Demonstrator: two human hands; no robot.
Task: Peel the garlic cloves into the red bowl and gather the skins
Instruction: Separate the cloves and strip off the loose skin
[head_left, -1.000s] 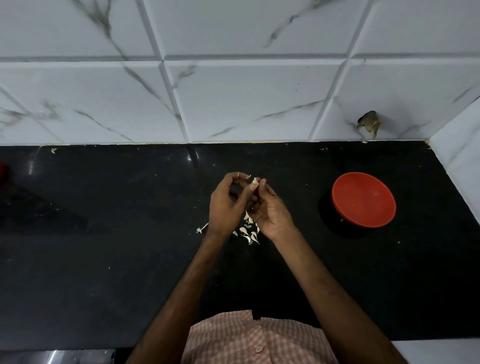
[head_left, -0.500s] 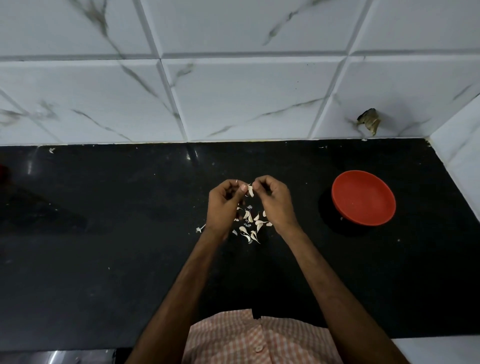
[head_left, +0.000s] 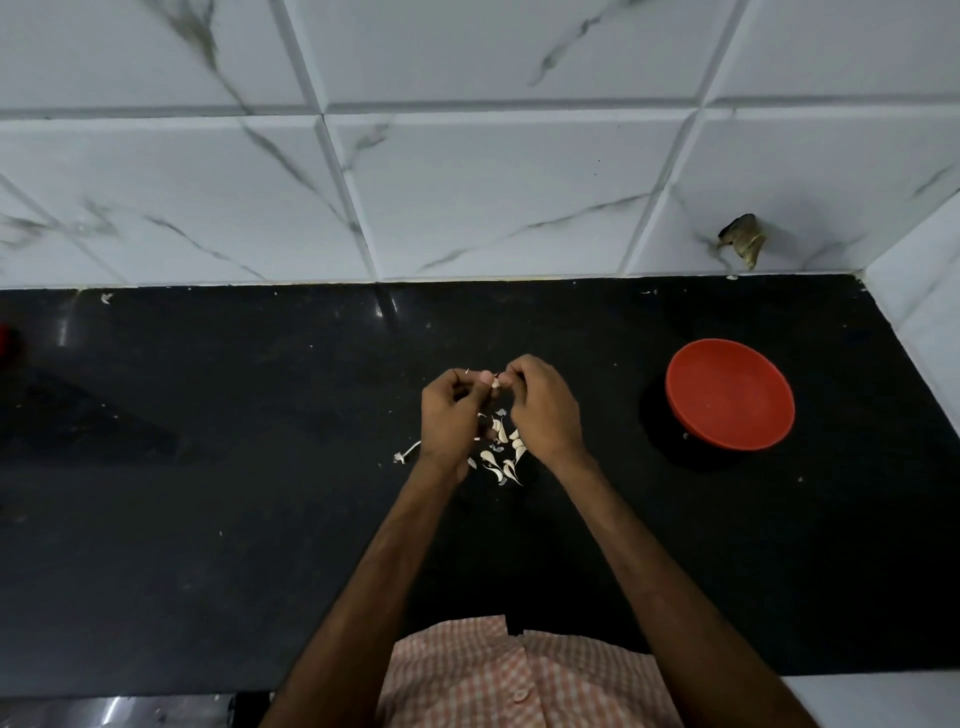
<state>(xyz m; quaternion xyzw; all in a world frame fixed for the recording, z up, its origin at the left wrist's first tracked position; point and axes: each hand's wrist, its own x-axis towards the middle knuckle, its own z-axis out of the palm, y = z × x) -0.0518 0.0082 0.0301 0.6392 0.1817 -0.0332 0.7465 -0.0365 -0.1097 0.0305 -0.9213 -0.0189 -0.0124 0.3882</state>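
left hand (head_left: 451, 415): raised over the tabletop, fingers curled in, thumb and fingertips pinching the clove from its left side.
right hand (head_left: 545, 410): just beside the left hand, back of the hand toward the camera, fingers curled, tips pinching the same clove from the right.
clove (head_left: 495, 383): small pale piece held between the fingertips of the 2 hands, above the pile and clear of the tabletop; mostly hidden by fingers (peeled or not, can't tell).
pile (head_left: 503, 460): loose scatter of pale teardrop bits on the tabletop, under and between the 2 wrists; skins or cloves, can't tell at this size.
stem (head_left: 408, 453): thin pale strand with a knob end, lying on the tabletop just left of the left wrist, apart from the pile.
bowl (head_left: 730, 395): red, round, upright on the tabletop, well to the right of the hands, near the right wall corner.
tabletop (head_left: 208, 493): black, glossy, a few pale flecks across it.
wall (head_left: 467, 208): white marble-look tiles with grey veins, behind the tabletop and turning along the right side.
scrap (head_left: 743, 240): brown, low on the wall, behind the bowl.
shirt (head_left: 519, 675): pink-and-white check, 1 button showing, bottom centre.
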